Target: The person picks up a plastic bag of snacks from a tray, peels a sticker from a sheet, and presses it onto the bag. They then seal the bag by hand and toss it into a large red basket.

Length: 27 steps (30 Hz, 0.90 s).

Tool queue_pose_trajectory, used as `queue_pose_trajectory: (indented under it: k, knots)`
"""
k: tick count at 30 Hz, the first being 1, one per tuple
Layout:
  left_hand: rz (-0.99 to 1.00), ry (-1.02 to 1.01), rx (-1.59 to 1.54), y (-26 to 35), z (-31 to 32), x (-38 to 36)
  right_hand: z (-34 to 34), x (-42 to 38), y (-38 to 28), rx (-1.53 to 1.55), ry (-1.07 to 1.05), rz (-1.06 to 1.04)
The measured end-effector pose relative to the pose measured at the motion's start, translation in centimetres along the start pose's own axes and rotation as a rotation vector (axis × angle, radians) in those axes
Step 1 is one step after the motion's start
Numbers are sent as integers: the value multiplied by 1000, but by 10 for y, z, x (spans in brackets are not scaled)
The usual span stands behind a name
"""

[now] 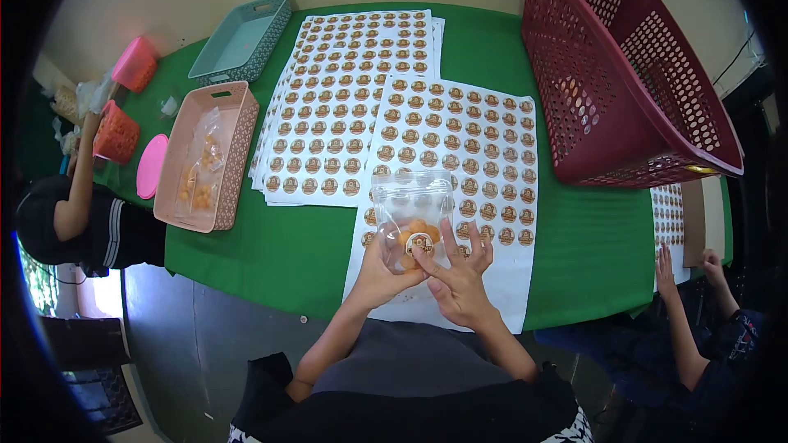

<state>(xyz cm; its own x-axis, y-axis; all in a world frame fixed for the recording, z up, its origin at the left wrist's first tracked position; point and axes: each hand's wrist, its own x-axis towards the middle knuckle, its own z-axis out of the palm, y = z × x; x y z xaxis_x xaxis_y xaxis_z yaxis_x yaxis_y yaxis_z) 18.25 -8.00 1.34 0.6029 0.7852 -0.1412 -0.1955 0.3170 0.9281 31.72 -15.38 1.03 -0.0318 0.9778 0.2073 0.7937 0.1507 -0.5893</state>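
A clear zip pouch (413,197) with round orange pieces in its lower part is held over a sheet of stickers (494,172). My left hand (382,277) is closed around the pouch's lower left side. On the pouch front sits a round brown-and-white sticker (419,244). My right hand (465,283) has its fingers spread over the pouch's right side, with one fingertip touching the sticker. Behind the pouch lies a stack of similar sticker sheets (328,107), partly overlapped by the nearer sheet.
A peach basket (244,127) with filled pouches stands left, near a green tray (279,29) and pink containers (116,135). A tall maroon basket (603,107) stands right. One person is at the left edge; another person's hands (666,271) rest by sticker sheets at right.
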Motion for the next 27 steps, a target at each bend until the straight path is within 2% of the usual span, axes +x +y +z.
queue_pose_trajectory:
  k: [4, 6, 9, 12, 16, 19, 21, 24, 27]
  knots:
    - [-23, -28, -1, -3, 5, -3, -7, 13, 1, 31, 40, 9]
    - [32, -88, 48, -9, 8, -4, -8, 18, 1, -28, 38, 44]
    - [-2, 9, -54, -15, 4, -3, -8, 15, -2, -49, -11, 8]
    - [-25, -6, 25, -7, -6, 1, -4, 9, 0, -12, -21, -65]
    - [-38, -38, -19, -2, 1, -2, -7, 15, 1, 16, -1, -73]
    - [75, -92, 59, -5, 3, -3, -7, 16, 2, 24, -2, -73]
    - [14, -15, 25, -3, 2, -4, -6, 14, 2, -31, -24, -106]
    - [-42, -4, 10, -3, -8, -2, -7, 11, 3, -4, -66, -94]
    - [-11, -37, -20, -4, -4, -2, -8, 12, 5, 0, -49, -97]
